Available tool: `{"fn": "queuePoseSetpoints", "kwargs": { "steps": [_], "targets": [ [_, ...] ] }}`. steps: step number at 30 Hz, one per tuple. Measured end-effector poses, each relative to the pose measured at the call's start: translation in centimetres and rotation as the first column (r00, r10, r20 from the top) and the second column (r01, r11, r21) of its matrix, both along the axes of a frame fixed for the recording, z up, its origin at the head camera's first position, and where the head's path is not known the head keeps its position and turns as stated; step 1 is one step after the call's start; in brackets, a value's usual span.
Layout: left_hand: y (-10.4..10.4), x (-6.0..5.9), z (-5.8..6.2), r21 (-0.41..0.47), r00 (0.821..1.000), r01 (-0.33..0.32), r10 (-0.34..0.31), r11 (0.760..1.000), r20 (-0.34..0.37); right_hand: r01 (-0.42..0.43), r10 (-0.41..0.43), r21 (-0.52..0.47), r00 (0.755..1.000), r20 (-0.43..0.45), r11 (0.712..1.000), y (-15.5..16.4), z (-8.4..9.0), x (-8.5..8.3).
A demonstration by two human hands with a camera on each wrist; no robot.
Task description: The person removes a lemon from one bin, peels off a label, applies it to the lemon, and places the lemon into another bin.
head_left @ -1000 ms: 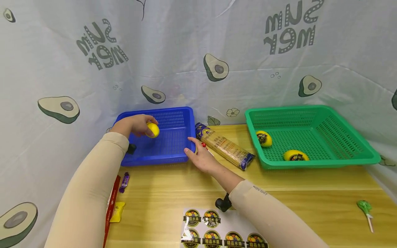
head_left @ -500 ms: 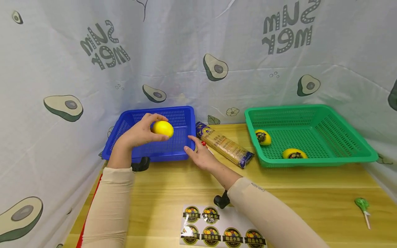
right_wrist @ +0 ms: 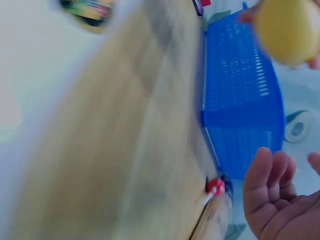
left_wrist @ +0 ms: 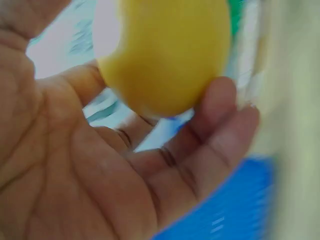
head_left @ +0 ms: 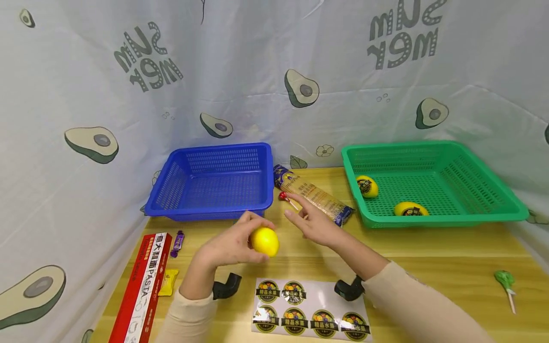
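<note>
So the left hand [head_left: 233, 244] has a yellow fruit [head_left: 264, 241], kinda lemon-shaped, pinched between the thumb and fingers, and the left wrist cam shows the fingers bent around one end of it with the palm well clear. In the head view it's in front of the blue basket [head_left: 225, 190], between that and a white sticker sheet [head_left: 328, 295] with six round fruit labels on it, two in the back row and four in the front. The right hand [head_left: 317, 224] isn't gripping anything: fingers loosely spread, thumb apart, next to a red lollipop [head_left: 283, 196] and a long pasta packet [head_left: 315, 193] lying at a slant between the baskets. Can't really tell if it's touching the packet or just in front of it. Over on the right, the green basket [head_left: 454, 190] has two more yellow fruits [head_left: 411, 209] in it, both with dark labels on. Left side of the wooden table [head_left: 429, 267] there's a red pasta box [head_left: 141, 286], with a purple candy [head_left: 177, 244] and a yellow packet [head_left: 168, 282] just beside it, and a green lollipop [head_left: 504, 280] sits way off to the right. Both wrist cams are pretty blurry, fwiw.
</note>
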State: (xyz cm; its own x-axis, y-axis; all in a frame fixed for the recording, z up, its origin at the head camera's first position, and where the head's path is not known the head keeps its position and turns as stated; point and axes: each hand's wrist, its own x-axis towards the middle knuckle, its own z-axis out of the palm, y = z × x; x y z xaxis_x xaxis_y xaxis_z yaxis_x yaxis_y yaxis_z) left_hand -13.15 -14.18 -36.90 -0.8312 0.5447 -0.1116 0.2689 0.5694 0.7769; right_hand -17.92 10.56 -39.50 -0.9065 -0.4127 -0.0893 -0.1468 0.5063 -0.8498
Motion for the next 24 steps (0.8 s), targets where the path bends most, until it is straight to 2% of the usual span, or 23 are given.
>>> {"fn": "queuePoseSetpoints", "kwargs": {
  "steps": [4,7,11,14,18,24],
  "targets": [
    [2.1,0.8,-2.6,-0.017,0.995,0.058,-0.057,0.998,0.080,0.020,-0.020,0.033,1.000,-0.016,0.999,3.4,-0.4,3.0],
    [3.4,0.9,-3.9,-0.029,0.994,0.071,-0.068,0.997,0.084,0.021,-0.020,0.037,0.999,-0.049,0.999,5.4,-0.5,5.3],
    [5.5,0.6,-5.2,0.011,0.999,0.049,-0.049,0.999,0.000,-0.008,0.009,0.027,0.999,-0.042,1.000,7.3,-0.6,8.2],
    [6.8,0.3,-6.3,0.037,0.998,0.019,-0.016,0.999,-0.063,-0.070,0.070,0.014,0.997,-0.020,0.997,7.8,-1.4,10.0],
    [7.5,0.0,-7.5,0.047,0.997,-0.024,0.028,0.999,-0.077,-0.174,0.175,-0.013,0.984,0.027,0.985,7.1,-2.5,10.9],
    [7.8,-0.3,-8.2,0.130,1.000,-0.020,0.023,0.991,-0.021,-0.305,0.299,0.039,0.948,0.111,0.952,5.2,-3.0,10.5]
  ]
}}
